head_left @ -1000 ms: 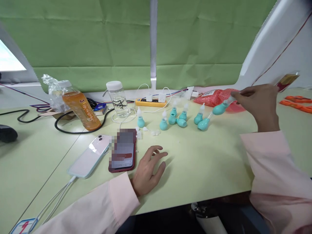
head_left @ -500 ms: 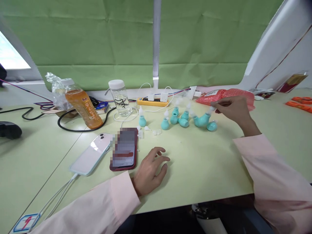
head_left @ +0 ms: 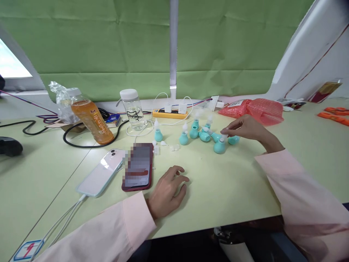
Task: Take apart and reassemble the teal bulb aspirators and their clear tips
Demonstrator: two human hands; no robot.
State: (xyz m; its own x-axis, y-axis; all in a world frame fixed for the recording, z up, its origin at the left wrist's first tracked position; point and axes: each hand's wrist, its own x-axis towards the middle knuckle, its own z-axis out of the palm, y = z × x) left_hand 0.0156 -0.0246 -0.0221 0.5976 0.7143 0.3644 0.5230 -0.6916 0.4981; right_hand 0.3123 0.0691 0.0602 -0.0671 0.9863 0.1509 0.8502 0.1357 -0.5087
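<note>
My right hand (head_left: 237, 129) pinches the clear tip of a teal nasal aspirator bulb (head_left: 219, 146), which is upright at the front of the group, at or just above the table. Behind it, several more teal bulbs lie or stand close together, one of them on its side (head_left: 204, 136). Two others, a bulb with a pointed tip (head_left: 184, 138) and another tipped bulb (head_left: 158, 135), stand apart to the left. Small clear plastic pieces (head_left: 174, 147) lie in front of these. My left hand (head_left: 169, 193) rests on the table with its fingers loosely apart, holding nothing, right of a dark red phone (head_left: 138, 167).
A white phone (head_left: 100, 174) with cables lies at left. Behind it are an orange drink bottle (head_left: 92, 122) and a clear water bottle (head_left: 135, 111). A yellow power strip (head_left: 169, 114) and red bubble wrap (head_left: 256, 111) line the back; orange items (head_left: 335, 115) lie far right.
My right hand has moved left and toward me, bringing the pinched bulb out to the front of the group. My left hand stays in place.
</note>
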